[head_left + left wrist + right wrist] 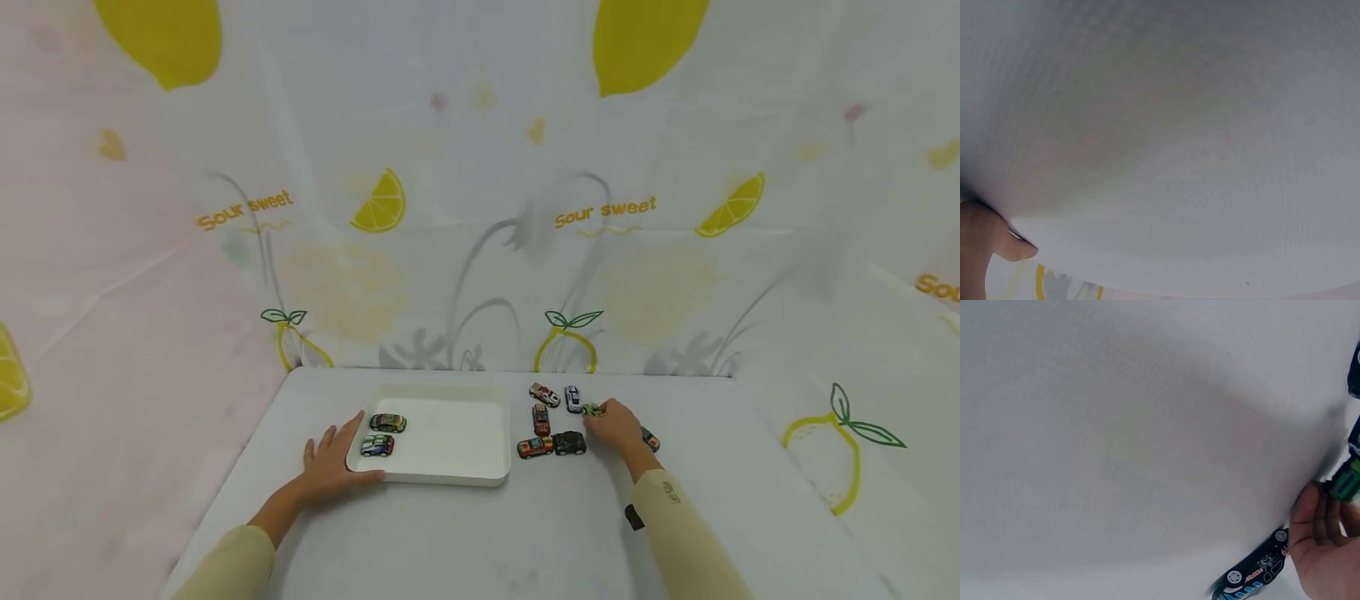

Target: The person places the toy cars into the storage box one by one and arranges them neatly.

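Observation:
A shallow white tray (450, 433) lies on the table, with a dark patterned toy car (387, 423) and a white, blue and green toy car (377, 446) at its left end. My left hand (333, 467) rests against the tray's left front corner, fingers spread along the side and thumb at the front rim. To the tray's right, my right hand (617, 427) pinches a green toy car (592, 409) at its fingertips. In the right wrist view the same green car (1345, 481) juts out past the fingers. Behind that hand sits a dark toy car (1254, 572), partly covered in the head view.
Between tray and right hand stand several toy cars: a white one (573, 399), a cream and red one (544, 394), a dark red one (541, 419), a red and orange one (535, 447) and a black one (569, 442). A lemon-print cloth (480, 275) hangs behind the table.

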### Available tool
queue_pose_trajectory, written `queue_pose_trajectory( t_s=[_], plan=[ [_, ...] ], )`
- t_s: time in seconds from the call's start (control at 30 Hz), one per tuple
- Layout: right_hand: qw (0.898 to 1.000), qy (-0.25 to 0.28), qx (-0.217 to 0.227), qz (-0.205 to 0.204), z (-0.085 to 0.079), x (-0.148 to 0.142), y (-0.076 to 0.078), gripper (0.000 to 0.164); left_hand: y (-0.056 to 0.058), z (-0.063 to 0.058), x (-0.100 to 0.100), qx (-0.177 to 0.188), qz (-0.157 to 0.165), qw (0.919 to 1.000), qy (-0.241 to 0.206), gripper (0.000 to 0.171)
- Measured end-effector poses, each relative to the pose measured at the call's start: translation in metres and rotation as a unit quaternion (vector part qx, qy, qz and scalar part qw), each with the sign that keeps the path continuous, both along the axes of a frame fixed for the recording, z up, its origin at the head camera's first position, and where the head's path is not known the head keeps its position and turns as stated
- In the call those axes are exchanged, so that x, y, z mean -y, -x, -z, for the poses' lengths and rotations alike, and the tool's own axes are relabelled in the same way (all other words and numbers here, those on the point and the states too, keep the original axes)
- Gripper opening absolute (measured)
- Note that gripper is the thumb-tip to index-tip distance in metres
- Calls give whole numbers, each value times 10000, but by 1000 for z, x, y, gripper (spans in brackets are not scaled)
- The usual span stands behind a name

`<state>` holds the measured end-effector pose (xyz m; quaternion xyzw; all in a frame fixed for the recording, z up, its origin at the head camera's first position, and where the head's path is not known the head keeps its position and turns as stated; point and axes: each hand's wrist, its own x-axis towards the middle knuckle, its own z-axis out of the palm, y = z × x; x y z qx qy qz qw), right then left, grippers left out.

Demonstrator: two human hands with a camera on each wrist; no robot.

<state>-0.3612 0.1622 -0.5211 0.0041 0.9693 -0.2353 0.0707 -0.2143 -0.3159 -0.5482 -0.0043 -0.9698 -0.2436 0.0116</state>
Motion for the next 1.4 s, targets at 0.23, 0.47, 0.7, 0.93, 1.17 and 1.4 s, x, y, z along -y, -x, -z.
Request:
queue_pose_trajectory(
  t_s=[0.23, 0.47, 0.7, 0.93, 1.17, 1.4],
  plan=[
    [9972, 687, -275, -84, -4, -1, 6, 49, -2, -2, -3, -34, -27, 9999, -118, 111],
    [9967, 496, -511, -398, 12, -8, 1, 45, -3, 0, -3, 31, 7, 10000, -54, 110],
    [9956, 685, -542, -342, 17, -11, -7, 42, -4, -1, -4, 150, -60, 9999, -54, 110],
    [9980, 570, -274, -53, 7, -8, -4, 48, -2, -4, -5, 192, -120, 9997, 2, 111],
    [9980, 353, -521, -33, 1, -8, 4, 52, -2, -9, -3, 250, -44, 9997, -53, 111],
    [9965, -4, -820, -152, -14, -4, 12, 51, -2, -10, -5, 248, -87, 9997, 15, 112]
  ],
)
